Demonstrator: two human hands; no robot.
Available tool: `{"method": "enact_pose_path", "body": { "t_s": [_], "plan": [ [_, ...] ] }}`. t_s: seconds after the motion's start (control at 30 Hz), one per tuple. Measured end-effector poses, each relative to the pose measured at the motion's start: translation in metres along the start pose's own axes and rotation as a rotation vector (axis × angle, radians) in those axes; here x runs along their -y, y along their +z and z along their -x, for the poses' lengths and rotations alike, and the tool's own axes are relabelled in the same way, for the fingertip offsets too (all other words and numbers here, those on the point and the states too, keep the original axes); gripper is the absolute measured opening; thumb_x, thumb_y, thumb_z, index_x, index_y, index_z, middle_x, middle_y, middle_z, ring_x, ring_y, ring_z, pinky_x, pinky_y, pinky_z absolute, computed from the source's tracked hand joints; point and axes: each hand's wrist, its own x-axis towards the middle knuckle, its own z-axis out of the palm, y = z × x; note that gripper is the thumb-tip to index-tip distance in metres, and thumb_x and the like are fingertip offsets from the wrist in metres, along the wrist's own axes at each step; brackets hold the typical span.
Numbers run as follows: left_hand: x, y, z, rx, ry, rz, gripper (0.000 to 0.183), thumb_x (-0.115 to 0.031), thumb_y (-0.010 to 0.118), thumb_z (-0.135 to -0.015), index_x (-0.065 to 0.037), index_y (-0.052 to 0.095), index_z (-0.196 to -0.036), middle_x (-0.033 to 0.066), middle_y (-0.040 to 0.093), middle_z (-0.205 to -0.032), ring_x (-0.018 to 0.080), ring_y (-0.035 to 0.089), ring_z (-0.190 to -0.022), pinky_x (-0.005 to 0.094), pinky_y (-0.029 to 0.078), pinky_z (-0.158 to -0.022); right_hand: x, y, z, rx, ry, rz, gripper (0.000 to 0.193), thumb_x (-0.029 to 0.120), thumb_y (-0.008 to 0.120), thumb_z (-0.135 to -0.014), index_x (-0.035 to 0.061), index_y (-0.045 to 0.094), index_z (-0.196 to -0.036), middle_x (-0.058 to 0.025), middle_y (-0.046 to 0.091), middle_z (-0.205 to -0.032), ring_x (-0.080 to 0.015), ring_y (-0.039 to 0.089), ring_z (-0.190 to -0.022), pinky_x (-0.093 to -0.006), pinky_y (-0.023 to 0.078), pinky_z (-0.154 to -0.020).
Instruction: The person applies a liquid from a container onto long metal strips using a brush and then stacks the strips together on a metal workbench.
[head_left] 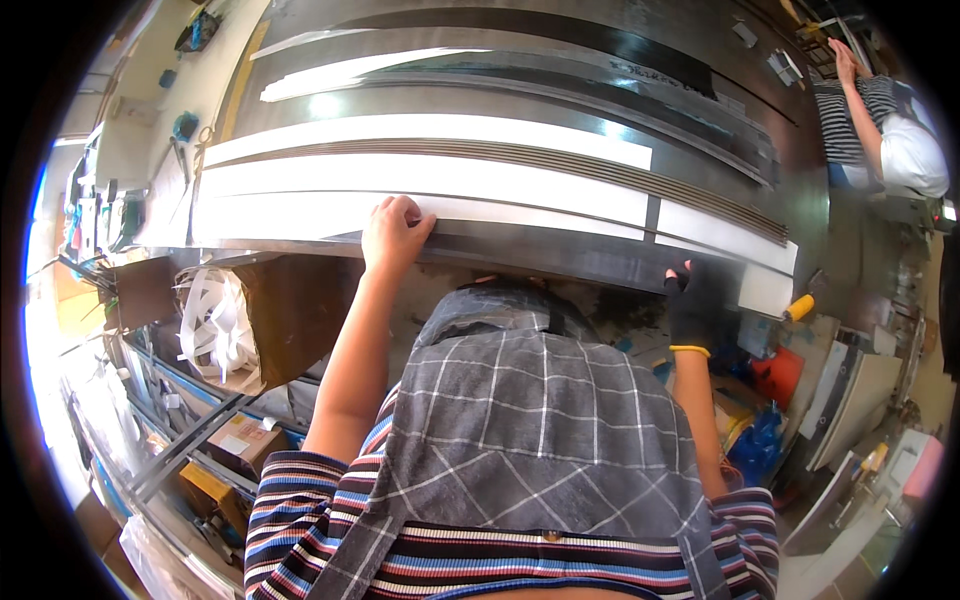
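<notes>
My bare left hand rests at the near edge of a long white strip, its fingers curled down and closed. What lies under the fingertips is hidden. My right hand, in a black fingerless glove with a yellow band at the wrist, is at the table's front edge, right of the left hand. Only its fingertips stand out; the dark glove hides the rest of the fingers. Farther in lie a wider white strip, a bundle of thin brown rods and another white strip. A short white piece lies right of my right hand.
A yellow-handled tool lies at the table's right corner. Dark and grey strips cover the far side. A box of curled white offcuts stands at the left. Another person is at the far right.
</notes>
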Motion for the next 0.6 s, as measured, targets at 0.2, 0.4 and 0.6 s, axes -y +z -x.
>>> {"method": "enact_pose_path", "body": {
  "t_s": [0.2, 0.4, 0.6],
  "plan": [
    [0.019, -0.004, -0.009, 0.077, -0.023, 0.098, 0.019, -0.023, 0.073, -0.076, -0.006, 0.067, -0.079, 0.0085, 0.065, -0.079, 0.0250, 0.063, -0.077, 0.0374, 0.051, -0.071, 0.006, 0.013, 0.014, -0.034, 0.024, -0.044, 0.035, 0.031, 0.072, -0.080, 0.0113, 0.059, -0.106, -0.0115, 0.057, -0.110, -0.0329, 0.054, -0.106, -0.0443, 0.045, -0.092],
    [0.024, -0.009, -0.015, 0.160, -0.048, 0.178, 0.013, -0.017, 0.071, -0.076, -0.005, 0.068, -0.082, 0.0085, 0.066, -0.078, 0.0226, 0.065, -0.076, 0.0349, 0.051, -0.069, 0.006, 0.013, 0.015, -0.070, -0.022, -0.052, 0.035, 0.031, 0.072, -0.080, 0.0118, 0.058, -0.106, -0.0107, 0.057, -0.112, -0.0322, 0.053, -0.107, -0.0440, 0.044, -0.092],
    [0.060, -0.001, -0.015, 0.012, 0.125, 0.306, 0.013, -0.005, 0.064, -0.076, -0.006, 0.068, -0.089, 0.0088, 0.065, -0.086, 0.0219, 0.064, -0.080, 0.0343, 0.052, -0.073, 0.017, 0.012, 0.014, -0.046, 0.006, -0.066, 0.037, 0.032, 0.073, -0.079, 0.0129, 0.057, -0.107, -0.0101, 0.057, -0.111, -0.0319, 0.053, -0.108, -0.0435, 0.044, -0.093]
  ]
}}
